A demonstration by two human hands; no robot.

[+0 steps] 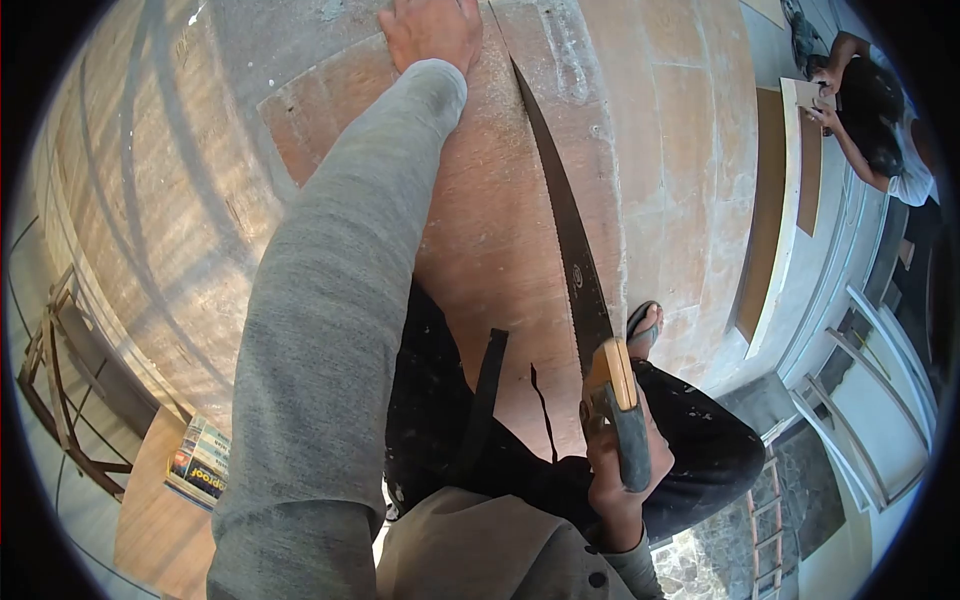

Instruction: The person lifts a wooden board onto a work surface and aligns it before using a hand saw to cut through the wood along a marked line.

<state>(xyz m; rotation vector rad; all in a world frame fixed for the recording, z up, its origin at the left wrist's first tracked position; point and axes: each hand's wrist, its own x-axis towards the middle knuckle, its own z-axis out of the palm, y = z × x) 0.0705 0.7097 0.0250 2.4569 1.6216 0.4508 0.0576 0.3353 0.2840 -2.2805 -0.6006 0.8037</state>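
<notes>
My right hand (625,465) is closed round the handle (612,375) of a handsaw, which has wood-coloured and dark parts. The long dark saw blade (565,200) slants up and away, its thin tip end at the top of the view against a reddish plywood sheet (490,210). Pale sawdust lies on the sheet beside the blade. At the upper edge my left hand (432,32) rests flat on the plywood, left of the blade tip; its fingertips are partly cut off by the frame. A grey sleeve covers my left arm.
My dark-trousered legs and sandalled foot (646,325) are near the sheet. At right, another person (890,130) handles a pale board (775,230). A printed box (200,465) sits on a wooden surface (150,520) at lower left. A metal frame (850,400) stands at right.
</notes>
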